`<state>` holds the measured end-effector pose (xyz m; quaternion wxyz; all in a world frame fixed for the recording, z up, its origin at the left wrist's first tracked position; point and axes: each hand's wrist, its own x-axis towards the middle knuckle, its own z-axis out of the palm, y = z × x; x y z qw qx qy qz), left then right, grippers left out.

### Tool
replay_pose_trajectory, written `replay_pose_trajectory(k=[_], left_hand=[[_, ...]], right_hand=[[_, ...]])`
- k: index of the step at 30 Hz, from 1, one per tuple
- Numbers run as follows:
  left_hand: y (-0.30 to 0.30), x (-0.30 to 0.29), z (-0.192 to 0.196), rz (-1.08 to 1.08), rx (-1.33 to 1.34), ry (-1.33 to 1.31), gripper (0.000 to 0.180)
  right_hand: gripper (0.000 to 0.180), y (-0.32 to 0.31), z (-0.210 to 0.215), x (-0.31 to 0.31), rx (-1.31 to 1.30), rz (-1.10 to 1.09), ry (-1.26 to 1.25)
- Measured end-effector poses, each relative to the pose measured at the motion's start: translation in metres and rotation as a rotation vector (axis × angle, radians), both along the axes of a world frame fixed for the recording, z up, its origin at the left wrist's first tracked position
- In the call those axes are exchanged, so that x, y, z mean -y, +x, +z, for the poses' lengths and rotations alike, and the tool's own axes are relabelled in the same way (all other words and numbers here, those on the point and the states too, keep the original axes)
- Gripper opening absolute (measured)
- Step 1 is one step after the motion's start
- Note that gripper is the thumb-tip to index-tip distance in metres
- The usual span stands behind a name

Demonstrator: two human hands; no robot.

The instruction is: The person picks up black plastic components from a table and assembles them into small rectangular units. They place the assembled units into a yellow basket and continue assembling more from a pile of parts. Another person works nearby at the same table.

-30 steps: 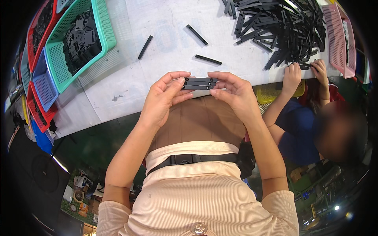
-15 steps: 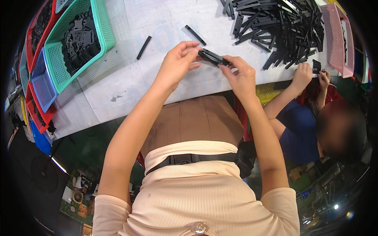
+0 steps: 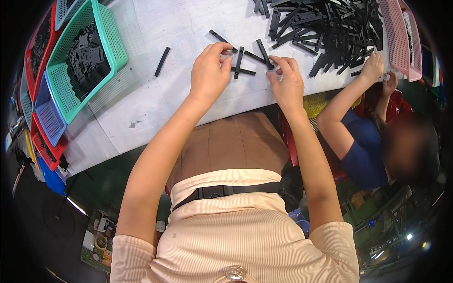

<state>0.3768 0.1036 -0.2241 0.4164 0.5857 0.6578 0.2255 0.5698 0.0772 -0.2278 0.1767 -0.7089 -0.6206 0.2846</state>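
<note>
Several slim black bars lie loosely crossed between my hands on the white-covered table. My left hand has its thumb and forefinger apart, close to an upright black bar and the end of a slanted black bar. Under the upright one, a crosswise black bar is partly hidden. My right hand holds nothing, its fingers parted beside another black bar. That one overlaps the end of a diagonal black bar. Farther left, a single black bar lies by itself.
A large pile of black bars covers the far right, beside a pink basket. At left stand a green basket of black parts, a blue basket and red baskets. A co-worker's hand is at the pile's near edge.
The bars that both hands held together have been let go and now lie spread on the table. My hands have parted from them. The co-worker's hand has moved up to the pile.
</note>
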Motion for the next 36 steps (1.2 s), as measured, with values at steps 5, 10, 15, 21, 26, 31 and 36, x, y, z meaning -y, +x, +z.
replay_pose_trajectory(k=[5,10,15,21,26,31,36], left_hand=[[0.019,0.006,-0.002,-0.089,-0.272,0.152,0.029],[0.015,0.002,0.001,-0.057,-0.274,-0.017,0.032],[-0.024,-0.001,-0.003,0.081,0.284,-0.349,0.034],[-0.042,0.002,0.023,0.244,0.743,-0.709,0.031],[-0.048,0.008,0.021,0.221,0.836,-0.789,0.030],[-0.050,0.015,0.022,0.210,0.854,-0.776,0.032],[-0.047,0.015,0.026,0.190,0.764,-0.727,0.035]], right_hand=[[0.032,-0.003,0.003,-0.005,-0.016,-0.029,-0.026],[0.024,0.002,-0.013,-0.020,0.089,0.008,0.178],[0.020,0.002,-0.002,-0.017,0.234,0.157,0.343],[0.019,0.003,-0.017,-0.008,0.222,0.187,0.248],[0.021,-0.005,-0.014,-0.019,0.159,0.140,0.306],[0.022,0.012,-0.016,-0.027,0.202,0.019,0.287],[0.017,0.024,-0.026,-0.023,0.128,0.006,0.221]])
